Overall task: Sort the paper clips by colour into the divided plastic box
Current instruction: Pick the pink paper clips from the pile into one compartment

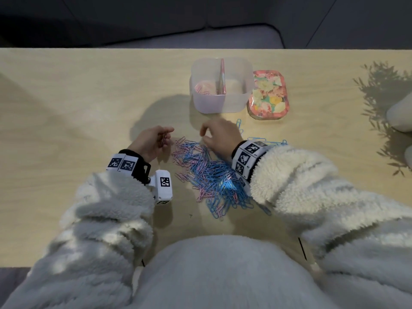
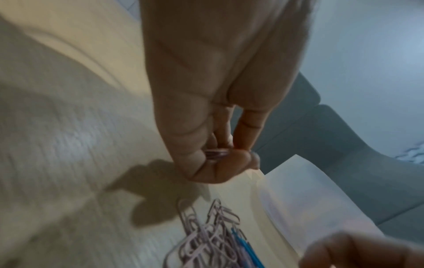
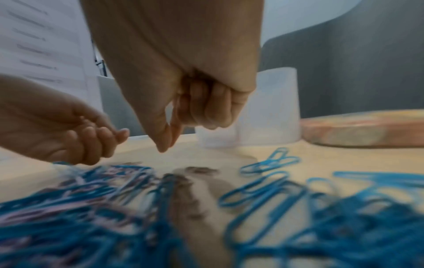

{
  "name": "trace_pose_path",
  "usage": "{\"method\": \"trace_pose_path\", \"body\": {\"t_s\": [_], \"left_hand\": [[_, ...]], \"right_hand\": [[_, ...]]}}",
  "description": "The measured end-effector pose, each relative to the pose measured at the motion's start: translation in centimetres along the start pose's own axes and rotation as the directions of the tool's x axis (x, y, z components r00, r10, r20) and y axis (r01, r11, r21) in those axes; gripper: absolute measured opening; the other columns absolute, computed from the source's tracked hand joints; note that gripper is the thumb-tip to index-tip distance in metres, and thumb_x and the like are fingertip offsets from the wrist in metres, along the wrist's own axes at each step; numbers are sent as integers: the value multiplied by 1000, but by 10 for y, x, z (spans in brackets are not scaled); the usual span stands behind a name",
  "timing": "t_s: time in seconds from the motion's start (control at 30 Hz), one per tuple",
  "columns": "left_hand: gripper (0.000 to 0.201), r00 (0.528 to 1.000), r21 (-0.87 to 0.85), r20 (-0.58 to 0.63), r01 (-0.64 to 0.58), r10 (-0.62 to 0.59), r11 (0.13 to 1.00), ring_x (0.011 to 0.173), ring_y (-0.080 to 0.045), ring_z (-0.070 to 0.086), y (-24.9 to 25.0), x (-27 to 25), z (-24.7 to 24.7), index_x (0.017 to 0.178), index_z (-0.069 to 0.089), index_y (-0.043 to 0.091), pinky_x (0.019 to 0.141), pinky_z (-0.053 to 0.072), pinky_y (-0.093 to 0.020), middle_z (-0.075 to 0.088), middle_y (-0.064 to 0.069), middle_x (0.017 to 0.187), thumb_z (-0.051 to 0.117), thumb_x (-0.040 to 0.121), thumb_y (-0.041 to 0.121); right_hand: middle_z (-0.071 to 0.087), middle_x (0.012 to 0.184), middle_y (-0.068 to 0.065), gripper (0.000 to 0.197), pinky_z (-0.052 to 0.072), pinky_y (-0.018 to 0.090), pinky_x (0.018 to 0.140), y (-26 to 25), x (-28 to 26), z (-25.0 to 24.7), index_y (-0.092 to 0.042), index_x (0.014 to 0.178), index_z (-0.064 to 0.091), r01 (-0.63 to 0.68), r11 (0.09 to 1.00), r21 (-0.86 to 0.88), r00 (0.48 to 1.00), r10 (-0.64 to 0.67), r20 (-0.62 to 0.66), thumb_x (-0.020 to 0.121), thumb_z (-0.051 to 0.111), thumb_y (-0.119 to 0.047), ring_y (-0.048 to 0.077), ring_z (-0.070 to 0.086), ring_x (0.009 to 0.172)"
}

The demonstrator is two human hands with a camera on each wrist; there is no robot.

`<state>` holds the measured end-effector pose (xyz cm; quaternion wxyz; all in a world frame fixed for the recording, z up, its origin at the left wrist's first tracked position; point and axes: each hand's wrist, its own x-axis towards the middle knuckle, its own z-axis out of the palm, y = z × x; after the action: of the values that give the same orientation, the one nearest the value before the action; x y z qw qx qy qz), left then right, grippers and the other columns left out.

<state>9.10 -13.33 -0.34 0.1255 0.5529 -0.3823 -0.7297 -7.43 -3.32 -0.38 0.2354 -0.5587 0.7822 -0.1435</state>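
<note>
With most clips unsorted: risking mix-ups.
Left hand: pinching thin pink wire paper clips, possibly slipping.
Right hand: fingertips together, apparently empty, hovering over tangled pink-and-blue clip pile.
Translucent divided plastic box: blue possibly snagging along.

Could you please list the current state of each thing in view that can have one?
Translucent divided plastic box: open, pink clips in left compartment, right looks empty.
Floral lid: off, lying beside the box.
Mixed pink and blue paper clip pile: unsorted on table.
Left hand: holds pink clips.
Right hand: fingers curled, holding nothing visible.
</note>
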Motion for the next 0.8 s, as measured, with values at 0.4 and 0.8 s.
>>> {"method": "trace_pose_path", "body": {"t_s": [0.4,0.8], "left_hand": [[31,943,759,162,-307,289,574,60,-10,43,-26,-17,-27,95,58,14,59,36,-21,44,9,63,76,72,24],[26,853,860,162,-369,497,352,71,-16,43,-36,-11,-19,94,60,11,64,33,-24,45,3,75,73,76,25]], "right_hand": [[67,93,8,15,45,34,75,12,9,-6,-14,87,63,-165,984,61,986,166,-19,85,55,-27,28,60,88],[52,112,9,40,34,32,68,-35,15,22,-16,106,60,235,947,-218,958,-188,216,77,67,-43,29,56,99]]}}
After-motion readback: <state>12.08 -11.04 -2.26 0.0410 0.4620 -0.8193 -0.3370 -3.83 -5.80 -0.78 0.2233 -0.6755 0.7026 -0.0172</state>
